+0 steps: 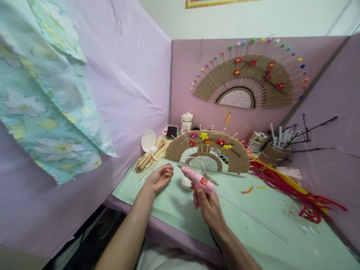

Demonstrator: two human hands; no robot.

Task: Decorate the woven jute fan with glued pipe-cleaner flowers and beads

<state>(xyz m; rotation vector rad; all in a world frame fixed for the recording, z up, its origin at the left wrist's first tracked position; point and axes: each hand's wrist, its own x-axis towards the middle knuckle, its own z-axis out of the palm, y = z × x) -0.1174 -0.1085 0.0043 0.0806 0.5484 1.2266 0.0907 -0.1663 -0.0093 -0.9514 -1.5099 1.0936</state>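
My right hand [206,204] is wrapped round the handle of a pink glue gun [198,179], its nozzle pointing up and left. A long clear glue stick [250,213] trails out of its back end. Left of the nozzle, my left hand [161,178] is palm up with curled fingers; at the fingertips is something too small to make out. Just beyond both hands stands a twine-covered fan [180,148] with pipe-cleaner flowers in red, yellow, orange and magenta. A small white jar [186,183] sits behind the gun, partly hidden by it.
Bamboo sticks [152,154] lie in a bundle at the back left. Red and yellow pipe cleaners [295,191] spread across the right, near a pot [272,153] holding twigs and glue sticks. A larger fan [253,80] hangs on the back panel; floral cloth [56,123] hangs at left.
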